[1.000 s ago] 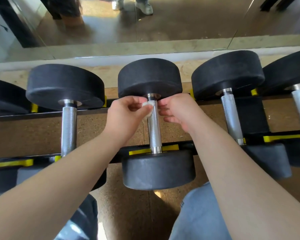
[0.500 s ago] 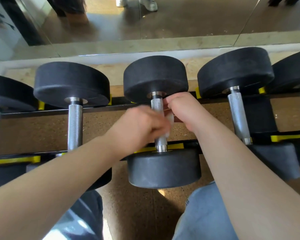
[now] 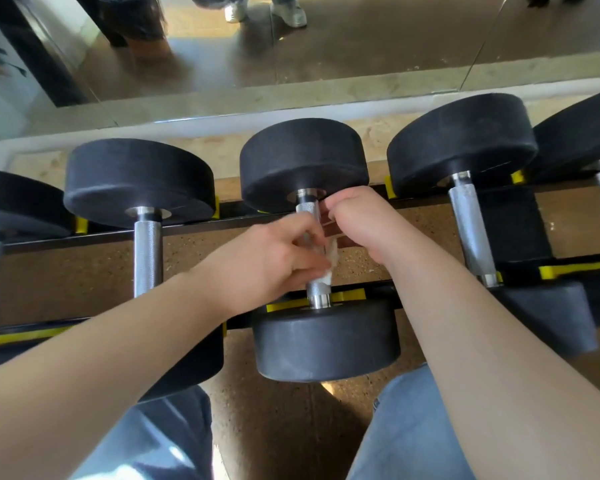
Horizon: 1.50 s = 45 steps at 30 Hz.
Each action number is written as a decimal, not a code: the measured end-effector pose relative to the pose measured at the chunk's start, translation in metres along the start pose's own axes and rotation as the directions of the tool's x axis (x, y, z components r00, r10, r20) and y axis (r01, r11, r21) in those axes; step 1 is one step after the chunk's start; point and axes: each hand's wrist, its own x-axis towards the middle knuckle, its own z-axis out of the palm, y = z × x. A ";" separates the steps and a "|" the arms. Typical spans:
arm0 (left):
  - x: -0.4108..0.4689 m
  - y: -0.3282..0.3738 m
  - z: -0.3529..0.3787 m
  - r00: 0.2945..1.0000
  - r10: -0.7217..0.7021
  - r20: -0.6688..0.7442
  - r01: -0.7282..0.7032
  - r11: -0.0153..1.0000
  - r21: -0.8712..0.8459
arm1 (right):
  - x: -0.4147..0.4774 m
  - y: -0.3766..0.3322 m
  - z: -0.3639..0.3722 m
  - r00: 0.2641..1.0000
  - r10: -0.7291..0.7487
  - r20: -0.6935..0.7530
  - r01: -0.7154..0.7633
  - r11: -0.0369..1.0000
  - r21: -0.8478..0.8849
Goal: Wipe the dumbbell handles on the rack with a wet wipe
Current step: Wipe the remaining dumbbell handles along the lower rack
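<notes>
Right, status: your left hand (image 3: 274, 258) is on the middle dumbbell (image 3: 326, 344), fingers curled round the lower half of its knurled steel handle (image 3: 317, 291), with the white wet wipe (image 3: 331, 259) bunched between fingers and metal. Wipe edge pokes out on the right side of the handle, just above the near collar.

Your right hand (image 3: 364, 223) sits just beside the handle's upper end, under the far head, fingers curled toward the bar. Can't tell whether they grip the handle, a corner of the wipe, or nothing; the view is blurred there.

The dumbbell lies across the black rack (image 3: 187, 232), handle running away from you, near head hanging over the front rail by a yellow saddle (image 3: 352, 295).

Neighbours: left dumbbell (image 3: 139, 181) and right dumbbell (image 3: 461, 143) lie parallel on the same rails, handles bare, nobody touching them. More heads are cut off at both frame edges.

Speckled brown floor (image 3: 84, 271) shows under the rack, a mirror (image 3: 326, 46) runs along the wall behind it, and your jeans (image 3: 406, 427) fill the bottom of the view.
</notes>
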 end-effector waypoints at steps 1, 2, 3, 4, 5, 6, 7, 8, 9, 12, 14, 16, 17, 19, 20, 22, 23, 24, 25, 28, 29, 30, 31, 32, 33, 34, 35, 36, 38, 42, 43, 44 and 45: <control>0.002 -0.002 0.002 0.991 -0.104 -0.088 0.105 0.994 0.014 | 0.001 0.000 0.000 1.000 -0.007 0.009 0.007 1.000 -0.011; 0.004 -0.003 0.003 0.953 -0.239 -0.186 0.241 0.971 -0.014 | 0.002 0.001 0.001 1.000 -0.008 0.012 0.009 1.000 -0.009; 0.007 -0.001 0.004 0.885 -0.396 -0.246 0.386 0.918 -0.088 | 0.003 0.002 0.001 1.000 -0.001 0.014 0.001 1.000 0.005; 0.010 0.003 0.004 0.813 -0.527 -0.249 0.499 0.850 -0.169 | 0.004 0.002 0.002 1.000 0.011 0.015 -0.011 1.000 0.021; 0.011 0.010 0.004 0.755 -0.623 -0.207 0.583 0.781 -0.224 | 0.005 0.003 0.002 1.000 0.020 0.016 -0.020 0.999 0.032; 0.010 0.017 0.004 0.716 -0.684 -0.140 0.644 0.725 -0.246 | 0.005 0.003 0.003 1.000 0.018 0.017 -0.018 0.999 0.038; 0.008 0.023 0.004 0.681 -0.730 -0.055 0.698 0.670 -0.253 | 0.005 0.003 0.003 1.000 0.011 0.019 -0.011 0.999 0.037; 0.006 0.027 0.003 0.637 -0.769 0.045 0.750 0.606 -0.264 | 0.005 0.002 0.003 1.000 0.006 0.016 -0.007 0.999 0.034; 0.003 0.029 0.004 0.588 -0.797 0.141 0.797 0.540 -0.269 | 0.004 0.002 0.003 1.000 0.005 0.014 -0.005 1.000 0.028; 0.006 0.026 0.003 0.483 -0.839 0.249 0.856 0.393 -0.336 | 0.004 0.000 0.004 0.999 0.003 0.033 -0.002 1.000 -0.016; 0.017 0.020 0.003 0.400 -0.896 0.195 0.826 0.260 -0.501 | 0.004 0.000 0.004 0.999 0.000 0.052 0.001 1.000 -0.024; 0.027 0.016 0.001 0.326 -0.924 0.200 0.709 0.099 -0.698 | 0.004 0.000 0.004 0.999 0.007 0.054 -0.007 1.000 -0.005; 0.027 0.016 0.002 0.321 -0.920 0.224 0.647 0.040 -0.761 | 0.003 0.000 0.003 0.999 0.007 0.051 -0.007 1.000 -0.003; 0.022 0.025 0.002 0.379 -0.895 0.234 0.636 0.068 -0.769 | 0.003 -0.001 0.002 0.999 -0.004 0.046 0.004 1.000 -0.010; 0.017 0.029 0.004 0.393 -0.886 0.246 0.666 0.090 -0.741 | 0.003 -0.001 0.002 0.999 -0.007 0.051 0.008 1.000 -0.011; 0.007 0.036 0.007 0.355 -0.888 0.292 0.688 0.037 -0.724 | 0.000 -0.001 0.001 0.998 -0.008 0.064 0.009 1.000 -0.015; 0.003 0.035 0.009 0.316 -0.882 0.349 0.676 -0.048 -0.735 | -0.001 -0.002 0.000 0.998 -0.008 0.065 0.009 1.000 -0.016; 0.001 0.034 0.009 0.277 -0.862 0.424 0.647 -0.159 -0.746 | -0.002 -0.002 0.000 0.998 -0.007 0.065 0.008 1.000 -0.015; 0.000 0.031 0.011 0.245 -0.835 0.493 0.616 -0.259 -0.744 | -0.003 -0.003 -0.001 0.998 -0.005 0.066 0.006 1.000 -0.008; 0.005 0.026 0.016 0.179 -0.790 0.586 0.602 -0.384 -0.701 | -0.007 -0.003 -0.002 0.997 -0.009 0.071 0.008 1.000 0.013; 0.009 0.024 0.015 0.197 -0.781 0.592 0.592 -0.387 -0.707 | -0.008 -0.004 -0.002 0.997 -0.013 0.074 0.013 1.000 0.012; 0.014 0.023 0.014 0.240 -0.768 0.594 0.570 -0.384 -0.726 | -0.009 -0.004 -0.002 0.997 -0.015 0.079 0.014 1.000 0.011; 0.019 0.021 0.012 0.297 -0.752 0.589 0.532 -0.382 -0.756 | -0.009 -0.004 -0.003 0.996 -0.016 0.085 0.015 1.000 0.014; 0.023 0.019 0.009 0.346 -0.740 0.576 0.482 -0.386 -0.786 | -0.010 -0.004 -0.003 0.996 -0.016 0.092 0.014 1.000 0.017; 0.024 0.018 0.007 0.383 -0.735 0.560 0.433 -0.392 -0.811 | -0.010 -0.004 -0.003 0.995 -0.017 0.097 0.015 1.000 0.020; 0.023 0.018 0.005 0.407 -0.731 0.548 0.403 -0.394 -0.826 | -0.010 -0.003 -0.003 0.995 -0.018 0.101 0.015 1.000 0.026; 0.019 0.018 0.004 0.427 -0.718 0.549 0.399 -0.396 -0.827 | -0.009 -0.003 -0.003 0.995 -0.015 0.101 0.011 0.999 0.039; 0.013 0.018 0.004 0.443 -0.694 0.567 0.431 -0.389 -0.814 | -0.007 -0.003 -0.002 0.995 -0.010 0.096 0.005 0.999 0.052; 0.004 0.019 0.000 0.469 -0.593 0.655 0.591 -0.340 -0.731 | -0.005 -0.004 0.000 0.998 0.000 0.071 -0.003 0.999 0.043; 0.003 0.015 -0.006 0.415 -0.559 0.718 0.714 -0.289 -0.637 | -0.001 -0.003 0.005 0.997 0.020 0.077 -0.019 1.000 -0.018; 0.007 0.012 -0.004 0.401 -0.616 0.678 0.672 -0.305 -0.675 | -0.001 -0.002 0.005 0.996 0.015 0.087 -0.013 1.000 -0.025; 0.013 0.007 -0.001 0.384 -0.682 0.622 0.610 -0.319 -0.726 | 0.000 -0.001 0.005 0.996 0.008 0.092 -0.006 1.000 -0.023; 0.019 0.004 0.000 0.369 -0.743 0.558 0.534 -0.321 -0.782 | 0.000 -0.001 0.004 0.996 0.004 0.091 -0.002 1.000 -0.017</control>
